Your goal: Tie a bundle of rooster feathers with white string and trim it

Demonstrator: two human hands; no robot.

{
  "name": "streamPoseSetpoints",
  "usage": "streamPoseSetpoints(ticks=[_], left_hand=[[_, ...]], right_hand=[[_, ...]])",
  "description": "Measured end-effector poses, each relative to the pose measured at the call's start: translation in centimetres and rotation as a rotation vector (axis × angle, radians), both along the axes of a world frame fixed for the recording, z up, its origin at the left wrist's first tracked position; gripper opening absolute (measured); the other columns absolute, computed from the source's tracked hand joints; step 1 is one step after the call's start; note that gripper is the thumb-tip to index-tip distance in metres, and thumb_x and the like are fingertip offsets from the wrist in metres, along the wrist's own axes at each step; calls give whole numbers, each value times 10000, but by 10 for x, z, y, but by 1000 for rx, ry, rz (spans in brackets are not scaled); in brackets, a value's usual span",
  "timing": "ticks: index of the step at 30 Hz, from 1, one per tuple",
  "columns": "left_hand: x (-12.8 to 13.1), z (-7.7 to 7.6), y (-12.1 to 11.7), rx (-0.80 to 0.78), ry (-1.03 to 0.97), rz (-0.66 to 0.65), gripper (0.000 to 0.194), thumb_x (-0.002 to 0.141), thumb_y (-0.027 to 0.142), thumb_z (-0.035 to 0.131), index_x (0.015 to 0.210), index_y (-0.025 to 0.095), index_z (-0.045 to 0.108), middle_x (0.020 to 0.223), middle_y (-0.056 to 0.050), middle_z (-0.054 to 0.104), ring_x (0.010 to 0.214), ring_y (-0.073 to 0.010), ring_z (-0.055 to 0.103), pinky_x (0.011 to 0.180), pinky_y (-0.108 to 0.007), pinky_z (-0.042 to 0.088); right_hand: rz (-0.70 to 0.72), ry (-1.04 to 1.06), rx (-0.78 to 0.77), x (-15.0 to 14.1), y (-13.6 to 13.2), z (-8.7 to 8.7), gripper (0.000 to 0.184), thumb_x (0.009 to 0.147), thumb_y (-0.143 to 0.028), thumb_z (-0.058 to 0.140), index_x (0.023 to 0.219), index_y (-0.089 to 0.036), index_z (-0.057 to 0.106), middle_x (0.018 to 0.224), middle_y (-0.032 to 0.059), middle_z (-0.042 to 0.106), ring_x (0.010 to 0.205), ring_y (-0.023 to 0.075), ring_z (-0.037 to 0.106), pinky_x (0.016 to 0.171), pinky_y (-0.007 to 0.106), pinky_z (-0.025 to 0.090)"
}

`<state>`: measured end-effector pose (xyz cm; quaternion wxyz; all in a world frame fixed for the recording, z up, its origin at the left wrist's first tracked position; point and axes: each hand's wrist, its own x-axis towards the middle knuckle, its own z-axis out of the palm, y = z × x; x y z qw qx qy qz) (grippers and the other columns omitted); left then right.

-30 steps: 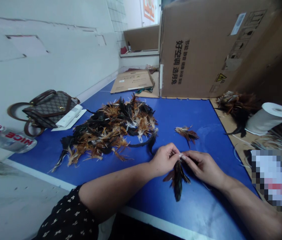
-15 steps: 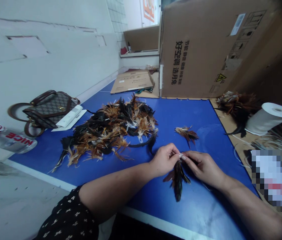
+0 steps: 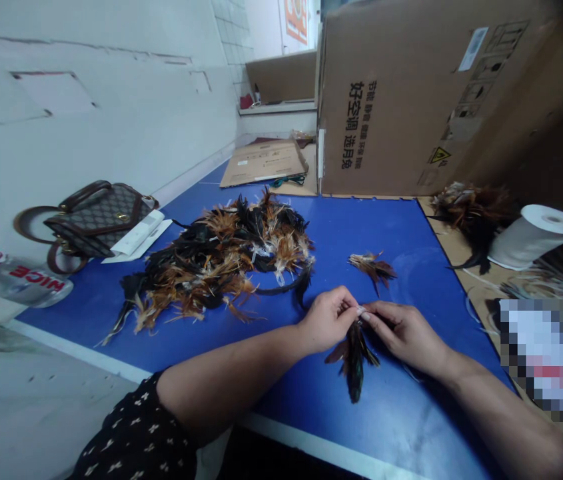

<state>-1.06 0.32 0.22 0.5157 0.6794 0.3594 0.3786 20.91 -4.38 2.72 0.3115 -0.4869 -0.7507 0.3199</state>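
Feathers in a small dark bunch [image 3: 354,357] hang between your two hands, low and a little right of centre on the blue mat [image 3: 391,227]. Around you, going from big to small: the cardboard box [image 3: 411,100] walls off the far edge of the mat, and the brown board [image 3: 456,250] runs along its right edge, carrying a white roll [image 3: 536,237] and a dark tuft of feathers [image 3: 476,213]. To the left, the big feather pile [image 3: 221,260] takes up the middle of the mat and ends just beside your left hand [image 3: 328,320]. A handbag [image 3: 94,217] and a bottle [image 3: 16,280] lie past the mat's left edge, well apart from your work. A second small bunch [image 3: 374,265] lies just beyond your fingers. Bare mat stays open ahead of that bunch up to the box, and also near you, between your forearms down to the mat's white front edge.

Your left hand and your right hand [image 3: 406,333] meet fingertip to fingertip, both pinched on the pale quill end of the bunch. Its long axis runs nearly straight toward you: quills up at your fingers, tips fanned out and pointing at the front edge, resting on the mat.
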Motion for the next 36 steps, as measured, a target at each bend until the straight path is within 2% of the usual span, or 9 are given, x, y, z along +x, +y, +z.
streamPoseSetpoints(ticks=[4, 6, 8, 10, 15, 24, 29, 33, 36], left_hand=[[1, -1, 0, 3, -19, 2, 127, 972, 312, 733, 945, 200, 682, 840, -5, 701, 791, -146, 658, 740, -267, 520], [1, -1, 0, -5, -27, -2, 141, 976, 325, 741, 950, 199, 683, 846, -10, 709, 799, -149, 669, 747, -268, 527], [1, 0, 0, -10, -28, -8, 156, 979, 338, 747, 949, 199, 682, 846, -13, 712, 802, -153, 676, 748, -270, 532], [1, 0, 0, -10, -22, -8, 164, 978, 345, 749, 944, 200, 682, 844, -13, 711, 796, -153, 673, 743, -271, 532], [0, 4, -1, -22, 14, 9, 188, 976, 360, 757, 921, 199, 676, 810, -2, 692, 754, -140, 634, 713, -261, 508], [2, 6, -1, -40, 21, 10, 240, 955, 404, 771, 896, 198, 663, 760, 7, 678, 682, -132, 597, 662, -264, 470], [3, 7, -1, -25, -13, 2, 231, 941, 395, 777, 899, 205, 652, 763, 10, 679, 718, -141, 613, 709, -268, 497], [3, 7, -1, -40, -4, -2, 208, 938, 371, 764, 893, 204, 649, 755, 13, 676, 692, -134, 600, 682, -261, 479], [2, 6, -1, -44, 14, 12, 193, 934, 354, 759, 890, 200, 651, 741, 16, 667, 660, -125, 577, 653, -258, 455]], right_hand=[[-21, 40, -55, -1, 0, 0, 454, 1126, -604, 587, 1128, -247, 867, 1016, 71, 865, 898, 248, 794, 847, 343, 629], [-33, 60, -102, -1, -1, -1, 486, 1119, -629, 587, 1159, -230, 862, 918, 58, 843, 758, 218, 759, 736, 320, 615], [-42, 80, -157, -1, -2, -3, 521, 1115, -651, 583, 1196, -209, 848, 796, 28, 790, 581, 173, 669, 589, 291, 556], [-44, 100, -201, 0, -2, -4, 545, 1103, -671, 594, 1214, -195, 834, 745, 10, 750, 511, 152, 609, 519, 277, 503], [-41, 126, -224, -1, -2, -2, 527, 1087, -680, 624, 1178, -200, 820, 762, 11, 725, 613, 168, 639, 573, 274, 503], [-30, 127, -173, -5, -3, 4, 525, 1096, -682, 622, 1143, -190, 801, 808, 16, 735, 633, 152, 581, 574, 263, 484], [-39, 134, -147, -4, -3, -4, 525, 1102, -640, 643, 1318, -180, 771, 885, 35, 773, 714, 172, 641, 638, 280, 544], [-75, 133, -90, -3, -4, 1, 682, 1078, -615, 684, 1596, -176, 622, 861, 25, 762, 659, 178, 655, 594, 293, 565], [-161, 130, -8, 2, -3, 8, 755, 1057, -626, 719, 1675, -228, 548, 1066, 68, 813, 587, 141, 618, 549, 294, 567]])
